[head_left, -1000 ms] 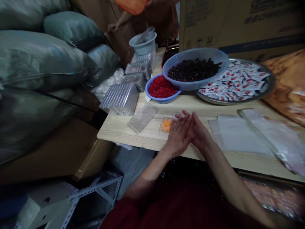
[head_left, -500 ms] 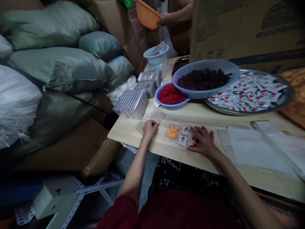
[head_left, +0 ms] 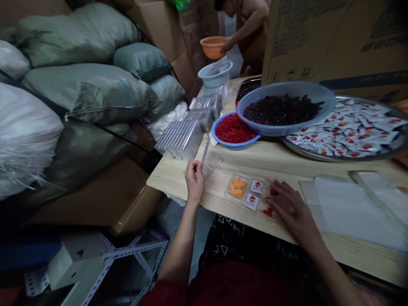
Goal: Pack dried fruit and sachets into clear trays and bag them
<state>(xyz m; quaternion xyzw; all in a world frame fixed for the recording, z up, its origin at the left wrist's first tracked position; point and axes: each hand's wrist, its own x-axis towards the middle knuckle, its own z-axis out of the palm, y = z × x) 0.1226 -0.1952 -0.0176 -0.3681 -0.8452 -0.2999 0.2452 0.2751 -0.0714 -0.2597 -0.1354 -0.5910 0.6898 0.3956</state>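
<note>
My left hand [head_left: 195, 180] pinches the edge of a clear plastic lid [head_left: 213, 163], which is tilted up from the table. Just right of it lies a clear compartment tray [head_left: 228, 192]. Orange pieces [head_left: 237, 187] fill its left section, and two small white printed packets [head_left: 252, 201] sit in the middle. Over the right section, my right hand [head_left: 288, 204] has its fingers stretched out and slightly bent, touching or close above red pieces [head_left: 268, 211]. Part of that section is hidden under the hand.
Stacked clear plastic boxes [head_left: 180, 140] stand at the left table edge. Behind the tray are a blue bowl of red pieces [head_left: 234, 128], a larger bowl of dark pieces [head_left: 282, 110] and a metal tray of packets [head_left: 347, 131]. Plastic sheets [head_left: 347, 208] lie right. A co-worker holds an orange basket [head_left: 213, 47].
My left hand has raised the clear lid from nearly flat to tilted. My right hand has shifted slightly right over the tray. The co-worker's orange basket has come down and is more level.
</note>
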